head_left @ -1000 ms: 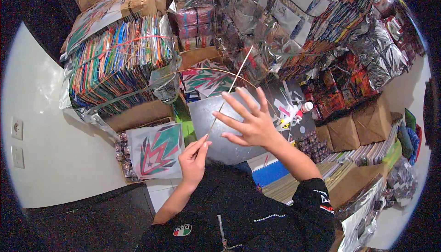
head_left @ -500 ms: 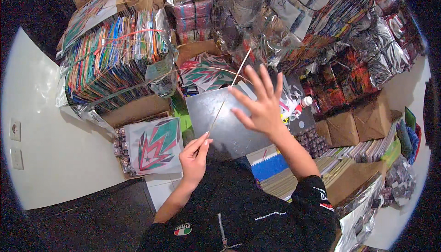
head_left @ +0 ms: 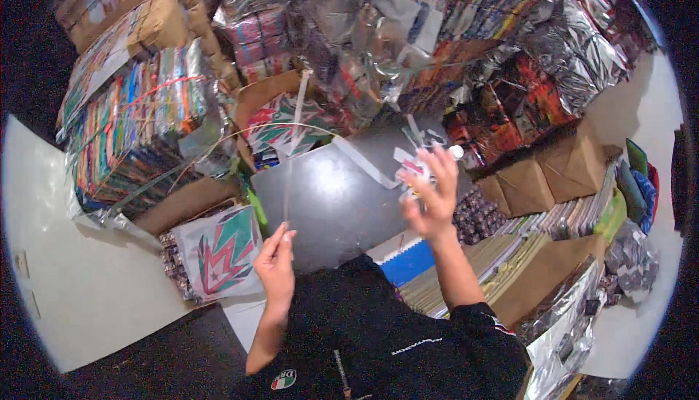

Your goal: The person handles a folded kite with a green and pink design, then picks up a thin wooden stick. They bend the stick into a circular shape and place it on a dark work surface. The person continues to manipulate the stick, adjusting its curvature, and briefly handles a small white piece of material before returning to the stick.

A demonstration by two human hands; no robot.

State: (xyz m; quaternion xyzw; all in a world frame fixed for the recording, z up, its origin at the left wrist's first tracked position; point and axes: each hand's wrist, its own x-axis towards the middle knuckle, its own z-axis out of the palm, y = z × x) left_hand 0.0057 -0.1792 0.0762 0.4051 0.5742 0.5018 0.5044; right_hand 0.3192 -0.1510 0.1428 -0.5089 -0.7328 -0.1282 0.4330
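Note:
My left hand pinches the lower end of a thin, pale bamboo stick between thumb and fingers. The stick stands nearly upright, smeared by motion, over the left part of a dark grey board. Over the board's right side is my right hand, its fingers curved and apart, somewhat blurred. Just beyond those fingers lies a small clutter of paper scraps with a white-capped bottle, partly hidden by the hand. A white paper strip lies across the board.
Left of the board, a printed red-and-green sheet tops a box. Tied stacks of colourful sheets rise behind it. A cardboard box with similar sheets stands at the far edge. Brown-wrapped packs and sheet stacks are at right.
My left hand has tipped the stick more upright. My right hand has left the stick's side and dropped toward the clutter at the right. The view has shifted somewhat.

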